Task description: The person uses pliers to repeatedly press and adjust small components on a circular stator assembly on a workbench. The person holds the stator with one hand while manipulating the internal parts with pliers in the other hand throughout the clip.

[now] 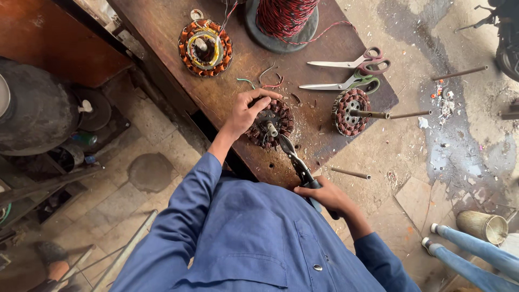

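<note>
The wound motor stator (270,125) lies on the wooden tabletop (227,92), directly ahead of the person. The left hand (246,112) has its fingers clamped on the stator's far-left rim. The right hand (324,196) has fingers wrapped round pliers (296,160), whose long axis slants up-left, nose at the stator's near-right edge.

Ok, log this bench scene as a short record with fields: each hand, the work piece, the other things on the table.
left hand: left hand grips the rim of the stator, fingers curled over its top edge
right hand: right hand closed on the handles of the pliers
work piece: wound stator lying flat on the wooden table, plier tips at its centre
other stators: one with orange insulation at the far left, one on a shaft at the right
also on table: two scissors, wire spool
</note>
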